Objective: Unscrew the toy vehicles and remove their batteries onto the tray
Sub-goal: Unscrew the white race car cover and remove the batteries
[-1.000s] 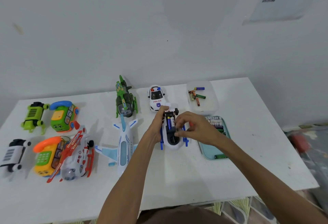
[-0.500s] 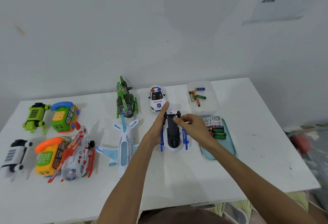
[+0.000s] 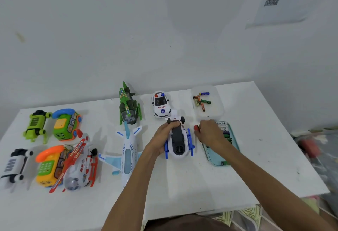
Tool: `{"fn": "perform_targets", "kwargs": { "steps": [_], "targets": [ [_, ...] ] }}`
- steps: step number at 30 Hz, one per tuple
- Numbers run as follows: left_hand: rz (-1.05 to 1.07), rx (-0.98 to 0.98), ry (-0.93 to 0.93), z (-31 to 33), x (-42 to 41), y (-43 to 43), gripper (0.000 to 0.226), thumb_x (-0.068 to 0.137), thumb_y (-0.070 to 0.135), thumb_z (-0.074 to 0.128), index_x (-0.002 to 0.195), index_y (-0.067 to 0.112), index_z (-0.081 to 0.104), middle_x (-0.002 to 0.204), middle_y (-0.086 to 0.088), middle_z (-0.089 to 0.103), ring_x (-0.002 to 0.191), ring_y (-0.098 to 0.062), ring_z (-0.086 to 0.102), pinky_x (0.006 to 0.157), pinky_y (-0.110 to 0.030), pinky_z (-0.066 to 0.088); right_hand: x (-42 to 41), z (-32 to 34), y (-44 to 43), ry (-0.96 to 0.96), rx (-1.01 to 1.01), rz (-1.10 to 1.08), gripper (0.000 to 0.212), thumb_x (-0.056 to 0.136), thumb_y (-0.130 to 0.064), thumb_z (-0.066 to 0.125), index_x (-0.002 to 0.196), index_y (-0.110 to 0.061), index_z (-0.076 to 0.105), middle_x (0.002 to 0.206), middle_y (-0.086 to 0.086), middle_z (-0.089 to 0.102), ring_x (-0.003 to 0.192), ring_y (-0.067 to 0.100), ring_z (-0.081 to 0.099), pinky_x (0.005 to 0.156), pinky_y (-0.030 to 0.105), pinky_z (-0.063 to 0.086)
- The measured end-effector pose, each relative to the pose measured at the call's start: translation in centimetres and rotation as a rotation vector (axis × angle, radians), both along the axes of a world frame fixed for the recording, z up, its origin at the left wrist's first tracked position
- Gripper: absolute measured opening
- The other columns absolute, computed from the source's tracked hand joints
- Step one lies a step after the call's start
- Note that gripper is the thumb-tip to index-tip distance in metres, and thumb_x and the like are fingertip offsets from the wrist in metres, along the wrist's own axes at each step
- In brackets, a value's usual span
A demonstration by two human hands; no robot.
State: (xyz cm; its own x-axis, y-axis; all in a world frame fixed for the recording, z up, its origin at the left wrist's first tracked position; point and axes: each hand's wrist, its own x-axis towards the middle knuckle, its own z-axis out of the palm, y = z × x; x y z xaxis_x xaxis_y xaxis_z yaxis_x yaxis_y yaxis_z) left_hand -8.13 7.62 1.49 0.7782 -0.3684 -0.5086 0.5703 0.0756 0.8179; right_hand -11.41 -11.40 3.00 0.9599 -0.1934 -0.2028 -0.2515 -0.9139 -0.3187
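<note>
A white toy helicopter (image 3: 178, 140) with blue skids lies belly-up at the table's middle, its black underside facing me. My left hand (image 3: 163, 136) grips its left side and tail end. Just to its right, my right hand (image 3: 210, 133) is closed around a red-handled screwdriver (image 3: 196, 127), whose thin shaft (image 3: 206, 151) points toward me along the teal tray's left edge. The teal tray (image 3: 236, 145) lies under that hand and holds several green and dark batteries (image 3: 226, 135).
A clear tub (image 3: 218, 113) with several loose batteries stands behind the tray. A police car (image 3: 161, 105), a green helicopter (image 3: 129, 109) and a white plane (image 3: 128, 154) lie around the middle. Toy phones, robot dogs and a red-white helicopter (image 3: 78, 166) fill the left side.
Batteries showed in the helicopter's open belly a second ago; now the belly is black and shut. My right hand left the toy, moved right to the tray edge and holds the screwdriver.
</note>
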Motion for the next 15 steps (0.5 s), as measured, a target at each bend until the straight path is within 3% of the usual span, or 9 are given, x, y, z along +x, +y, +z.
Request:
{"fn": "perform_targets", "kwargs": {
  "steps": [2, 6, 10, 13, 15],
  "targets": [
    [0.008, -0.008, -0.023, -0.1, -0.2, -0.2, 0.038, 0.098, 0.031, 0.066, 0.126, 0.006, 0.067, 0.108, -0.013, 0.076, 0.093, -0.026, 0.073, 0.08, -0.04, 0.06, -0.1, -0.4, 0.8, 0.037, -0.08, 0.022, 0.025, 0.099, -0.028, 0.059, 0.095, -0.004, 0.063, 0.088, 0.008, 0.06, 0.081, 0.024, 0.06, 0.066, 0.031, 0.045],
    [0.025, -0.044, -0.032, -0.3, -0.5, 0.0, 0.041, 0.095, 0.03, 0.07, 0.128, 0.007, 0.067, 0.113, -0.014, 0.076, 0.099, -0.028, 0.073, 0.083, -0.04, 0.061, 0.3, -0.3, 1.4, 0.072, -0.101, 0.009, 0.008, 0.093, -0.012, 0.061, 0.095, -0.004, 0.064, 0.101, 0.012, 0.066, 0.085, 0.026, 0.062, 0.066, 0.031, 0.046],
    [-0.009, -0.052, -0.053, -0.4, -0.8, 0.2, 0.031, 0.094, 0.021, 0.071, 0.123, 0.012, 0.07, 0.112, -0.013, 0.076, 0.101, -0.028, 0.073, 0.089, -0.042, 0.061, 0.9, 1.7, 0.5, 0.066, -0.027, 0.021, 0.03, 0.092, -0.034, 0.064, 0.098, -0.008, 0.053, 0.095, 0.008, 0.049, 0.083, 0.021, 0.049, 0.068, 0.031, 0.041],
    [0.018, -0.046, -0.07, -0.3, -0.8, 0.1, 0.029, 0.095, 0.022, 0.07, 0.124, 0.015, 0.07, 0.114, -0.01, 0.076, 0.101, -0.025, 0.073, 0.085, -0.039, 0.061, 1.5, 3.5, -0.3, -0.094, 0.187, 0.0, 0.033, 0.087, -0.03, 0.066, 0.104, -0.011, 0.047, 0.088, 0.005, 0.051, 0.081, 0.023, 0.053, 0.065, 0.031, 0.045],
    [0.06, -0.05, -0.088, -0.3, -0.6, 0.0, 0.032, 0.096, 0.028, 0.068, 0.126, 0.015, 0.068, 0.116, -0.009, 0.076, 0.105, -0.025, 0.073, 0.085, -0.039, 0.061, 1.7, 4.8, -0.6, -0.247, 0.26, 0.029, 0.041, 0.087, -0.023, 0.063, 0.124, -0.018, 0.048, 0.082, 0.003, 0.054, 0.085, 0.025, 0.053, 0.07, 0.034, 0.048]
  ]
}}
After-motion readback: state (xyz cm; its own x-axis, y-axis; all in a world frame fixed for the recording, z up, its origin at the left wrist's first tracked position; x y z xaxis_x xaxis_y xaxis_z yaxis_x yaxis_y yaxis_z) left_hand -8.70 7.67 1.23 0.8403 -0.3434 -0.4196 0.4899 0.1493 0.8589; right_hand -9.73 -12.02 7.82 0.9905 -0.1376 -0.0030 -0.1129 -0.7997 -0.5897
